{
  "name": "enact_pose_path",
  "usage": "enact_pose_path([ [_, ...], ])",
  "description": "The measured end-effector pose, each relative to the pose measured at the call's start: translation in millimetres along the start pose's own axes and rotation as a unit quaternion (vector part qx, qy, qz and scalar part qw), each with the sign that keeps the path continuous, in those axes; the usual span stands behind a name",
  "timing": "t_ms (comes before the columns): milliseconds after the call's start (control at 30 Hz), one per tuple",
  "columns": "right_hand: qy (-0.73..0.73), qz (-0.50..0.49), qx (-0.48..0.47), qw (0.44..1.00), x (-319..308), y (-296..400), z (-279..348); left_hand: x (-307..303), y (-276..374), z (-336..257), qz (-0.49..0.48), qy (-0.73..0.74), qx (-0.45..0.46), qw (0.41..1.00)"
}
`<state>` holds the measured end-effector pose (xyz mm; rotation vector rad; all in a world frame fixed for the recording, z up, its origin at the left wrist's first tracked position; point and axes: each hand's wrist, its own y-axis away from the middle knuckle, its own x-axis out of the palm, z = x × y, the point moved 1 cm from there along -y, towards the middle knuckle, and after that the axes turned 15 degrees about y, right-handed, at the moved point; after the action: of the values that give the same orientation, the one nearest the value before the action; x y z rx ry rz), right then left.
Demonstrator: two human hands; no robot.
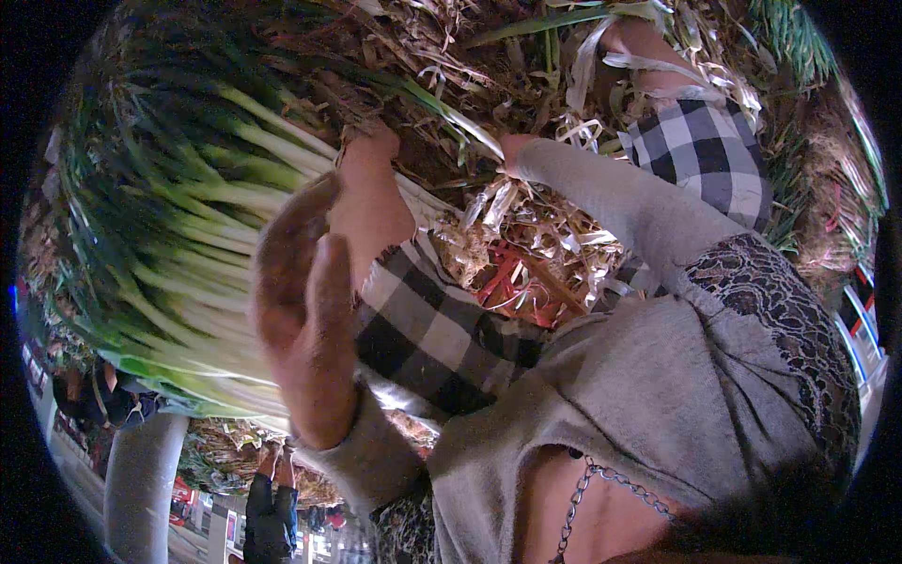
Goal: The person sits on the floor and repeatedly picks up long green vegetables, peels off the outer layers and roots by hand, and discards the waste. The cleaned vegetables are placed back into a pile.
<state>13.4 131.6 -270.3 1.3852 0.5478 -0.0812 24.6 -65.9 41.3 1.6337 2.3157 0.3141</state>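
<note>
My left hand (pixel 303 310) is blurred and curved, thumb apart from the fingers, beside my bare knee. It lies against a big pile of long green onions (pixel 218 289), with pale stalks towards me and dark green leaves to the left; no stalk shows in its grip. My right hand (pixel 518 154), in a grey sleeve, is closed at the end of a single green onion (pixel 461 123) that slants up to the left. Its fingertips are partly hidden. Loose dry peelings (pixel 557 218) lie below it, between my legs in black-and-white checked cloth.
Dry leaves and soil (pixel 437 42) cover the ground ahead. More bundled green onions (pixel 831 176) lie at the far right. Red strips (pixel 521 278) lie among the peelings. A grey post (pixel 141 486) stands at lower left, near another person's legs (pixel 271 507).
</note>
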Motion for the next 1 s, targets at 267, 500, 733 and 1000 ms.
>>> enact_pose_path([
  [267, -0.049, -0.01, -0.16, 0.986, -7.9, -20.1, -11.5, 5.2, -20.3, 27.7, -0.016, 0.25, -0.037, 0.967],
  [500, -0.051, 0.027, -0.033, 0.998, 16.9, -2.1, 12.8, 26.1, 4.1, 22.6, 0.03, 0.241, -0.027, 0.97],
  [733, -0.202, -0.003, -0.106, 0.974, -41.3, -13.2, 8.4, 25.3, -7.6, 22.7, 0.018, 0.21, -0.034, 0.977],
  [1000, -0.599, -0.068, -0.382, 0.7, -174.6, 66.5, -0.4, 27.9, 3.4, 30.5, 0.017, 0.221, -0.021, 0.975],
])
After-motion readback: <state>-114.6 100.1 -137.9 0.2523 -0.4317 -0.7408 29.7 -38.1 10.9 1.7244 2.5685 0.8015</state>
